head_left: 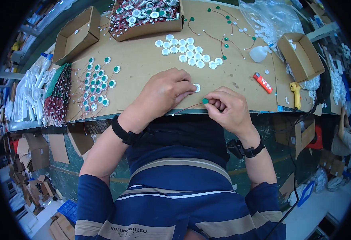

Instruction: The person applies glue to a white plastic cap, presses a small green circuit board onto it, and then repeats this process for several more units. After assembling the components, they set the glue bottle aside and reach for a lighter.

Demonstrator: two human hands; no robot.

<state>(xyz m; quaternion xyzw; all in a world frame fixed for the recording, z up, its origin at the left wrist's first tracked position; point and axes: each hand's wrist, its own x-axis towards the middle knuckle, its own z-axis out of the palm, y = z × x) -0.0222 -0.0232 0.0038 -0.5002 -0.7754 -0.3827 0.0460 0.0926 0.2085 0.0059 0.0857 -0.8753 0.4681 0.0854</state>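
Observation:
My left hand (168, 89) pinches the edge of a small round white cap (197, 87) just above the cardboard-covered table. Close beside it, my right hand (228, 107) holds a green disc (205, 101) between thumb and fingertips. A thin dark red wire runs left from the disc to a small white connector near the table's front edge. Beyond my hands lies a group of white round caps (190, 54). To the left, white caps with green discs in them (98, 82) lie in loose rows, their red wires trailing.
A cardboard box (149, 30) heaped with wired caps stands at the back, beside an open box (77, 34). Loose green discs on wires (226, 39) lie back right. A red lighter (262, 83), white squeeze bottle (259, 53), yellow glue gun (295, 95) and small carton (301, 58) sit right.

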